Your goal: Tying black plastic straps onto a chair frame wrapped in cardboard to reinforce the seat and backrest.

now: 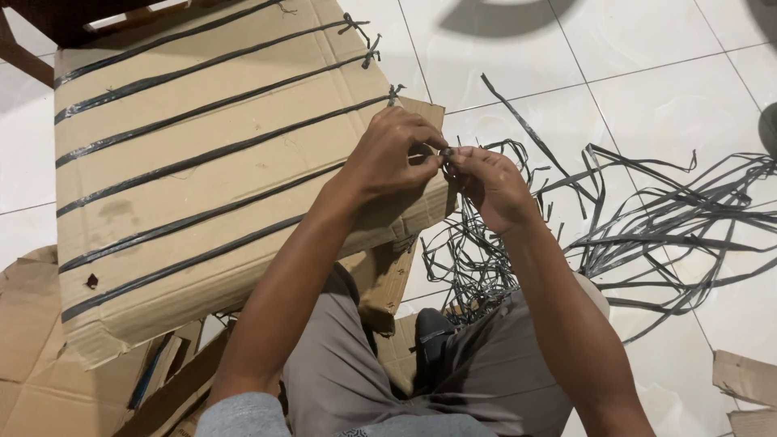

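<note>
Grey cloth: grey trousers (477,372) cover the person's bent legs, nearest of all.
Brown scraps: torn cardboard scraps (32,356) lie on the floor by the left knee, and more sit at the right edge.
Left hand: the left hand (392,154) is curled, with its fingers pinched shut on the dark strap end (444,151).
Right hand: the right hand (490,186) pinches the same strap end, fingers tight together. Both hands touch each other at the fingertips.
Strap end: it sits between the two hands, just past the right edge of the cardboard bundle.
Cardboard bundle: the flat brown cardboard bundle (210,162) rests on the lap, tilted. Dark straps (202,154) run across it side by side, some knotted at the far edge.
Loose straps: a messy pile of loose dark straps (647,218) lies on the floor to the right.
Floor: white tile floor (647,73) spreads out behind everything.
Far corner: dark wooden furniture (48,24) shows at the top left.
</note>
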